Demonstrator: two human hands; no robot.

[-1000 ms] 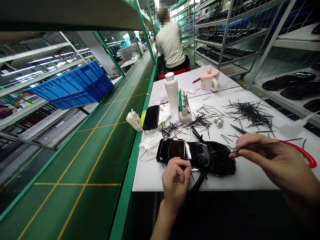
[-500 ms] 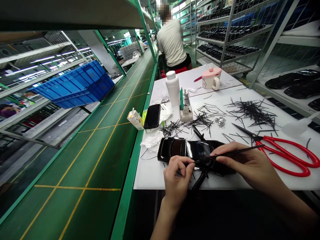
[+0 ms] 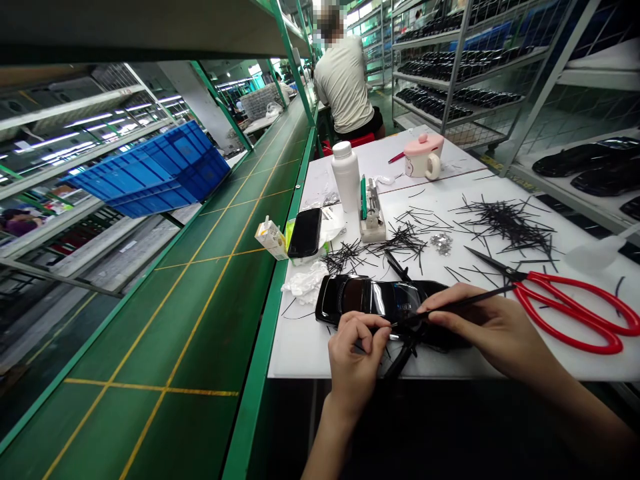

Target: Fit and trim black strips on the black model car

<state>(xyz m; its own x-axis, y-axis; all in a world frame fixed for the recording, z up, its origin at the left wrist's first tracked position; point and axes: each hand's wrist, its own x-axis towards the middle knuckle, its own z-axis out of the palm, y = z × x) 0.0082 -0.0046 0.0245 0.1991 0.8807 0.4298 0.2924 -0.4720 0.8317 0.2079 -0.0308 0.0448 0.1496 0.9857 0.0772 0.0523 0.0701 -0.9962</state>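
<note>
A glossy black model car [image 3: 355, 293] lies on the white tabletop in front of me, its doors [image 3: 400, 360] standing out to both sides. My left hand [image 3: 356, 347] is closed in a pinch at the car's near side; what sits between thumb and finger is too small to make out. Between the thumb and fingers of my right hand [image 3: 480, 320] is a slim pair of black tweezers [image 3: 463, 301]. Their tip points left over the car and reaches the left fingertips. Red-handled scissors [image 3: 565, 307] rest just right of that hand, blades pointing away.
Piles of thin black strips [image 3: 515, 223] and small silver pieces [image 3: 441, 244] lie beyond the car. A white bottle [image 3: 345, 177], phone [image 3: 305, 233], crumpled tissue [image 3: 305, 283] and lidded mug [image 3: 423, 157] stand around. Left runs a green conveyor [image 3: 200, 320]; ahead sits a person [image 3: 345, 83].
The tweezers' rear end has dipped and shifted slightly left with the right hand's fingers. My left hand and the car stay nearly still. The conveyor's yellow cross lines have crept towards me.
</note>
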